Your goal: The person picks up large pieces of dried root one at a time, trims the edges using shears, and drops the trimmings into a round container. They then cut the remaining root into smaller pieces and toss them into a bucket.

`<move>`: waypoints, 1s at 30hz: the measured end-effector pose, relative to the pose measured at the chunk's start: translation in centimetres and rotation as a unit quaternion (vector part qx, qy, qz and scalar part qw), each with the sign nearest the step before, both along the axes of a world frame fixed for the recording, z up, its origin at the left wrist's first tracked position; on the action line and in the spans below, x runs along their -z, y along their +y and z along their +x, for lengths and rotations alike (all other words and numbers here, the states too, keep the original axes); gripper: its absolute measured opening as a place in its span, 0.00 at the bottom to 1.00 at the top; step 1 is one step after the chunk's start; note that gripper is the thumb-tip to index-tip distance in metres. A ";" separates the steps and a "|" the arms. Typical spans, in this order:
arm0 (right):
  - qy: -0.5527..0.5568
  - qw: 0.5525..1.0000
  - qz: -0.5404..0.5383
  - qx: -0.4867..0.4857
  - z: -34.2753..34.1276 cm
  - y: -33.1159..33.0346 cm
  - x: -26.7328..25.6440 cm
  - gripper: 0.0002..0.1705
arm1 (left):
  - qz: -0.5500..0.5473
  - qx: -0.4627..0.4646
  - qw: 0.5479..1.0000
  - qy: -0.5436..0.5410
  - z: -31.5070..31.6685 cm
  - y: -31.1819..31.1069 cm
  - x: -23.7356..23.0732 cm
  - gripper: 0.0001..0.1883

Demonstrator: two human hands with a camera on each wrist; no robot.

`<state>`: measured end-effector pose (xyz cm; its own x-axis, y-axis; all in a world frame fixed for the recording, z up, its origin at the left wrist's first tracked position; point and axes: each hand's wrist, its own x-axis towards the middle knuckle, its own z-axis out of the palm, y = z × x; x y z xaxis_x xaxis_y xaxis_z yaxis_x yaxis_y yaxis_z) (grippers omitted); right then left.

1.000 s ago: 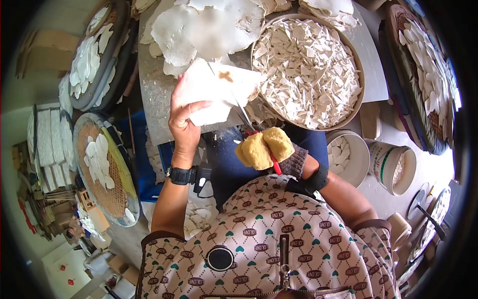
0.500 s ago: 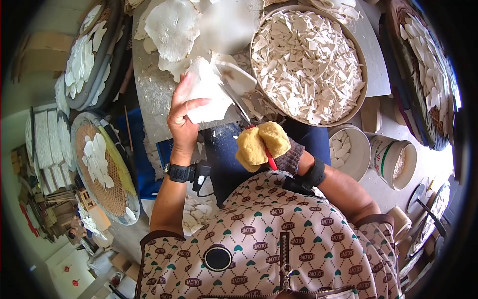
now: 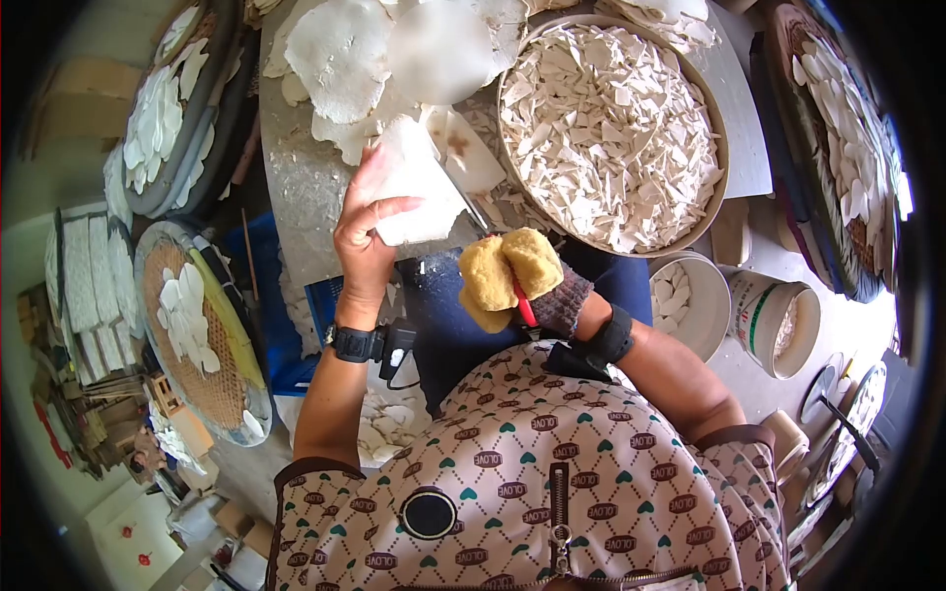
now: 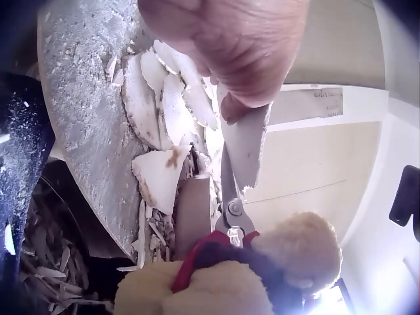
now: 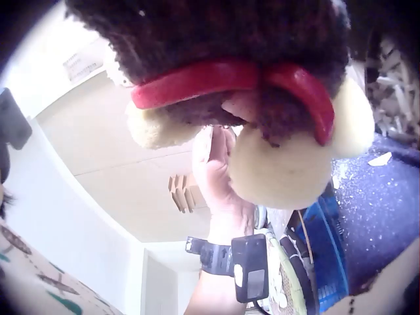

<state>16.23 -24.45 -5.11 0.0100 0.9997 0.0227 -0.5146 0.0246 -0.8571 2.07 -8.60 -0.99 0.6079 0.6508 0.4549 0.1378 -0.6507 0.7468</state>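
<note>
The left hand (image 3: 366, 236) pinches a white sheet (image 3: 412, 192) between thumb and fingers by its left side, probably to leave the right side exposed to the blades. The right hand (image 3: 566, 295), in a dark knitted glove and partly hidden, grips red-handled shears (image 4: 234, 207); yellow foam pads (image 3: 533, 262) sit around the handles, likely as cushioning. The blades point away from the body along the sheet's right edge; whether they touch it I cannot tell.

The sheet is above the counter (image 3: 307, 192), toward its near edge. Just beyond its right side lies a brown-stained piece (image 3: 465, 153), then a round tray (image 3: 725, 158) heaped with white fragments, perhaps kept close for short reaches. Larger sheets (image 3: 340, 61) lie toward the far edge. Room for moving seems widest over the lap and the crumb-dusted left edge; the tray's rim limits the right.
</note>
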 end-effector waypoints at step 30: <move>-0.375 0.917 0.114 0.067 2.2 -2.0 -0.9 0.13 | -0.332 -0.105 0.930 -0.119 1.4 -7.8 -1.8 0.27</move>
<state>18.43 -26.47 -4.24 0.0289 0.9589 0.2822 0.2394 0.2674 -0.9334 3.48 -16.38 0.86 0.3685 0.9295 0.0162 -0.0101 -0.0134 0.9999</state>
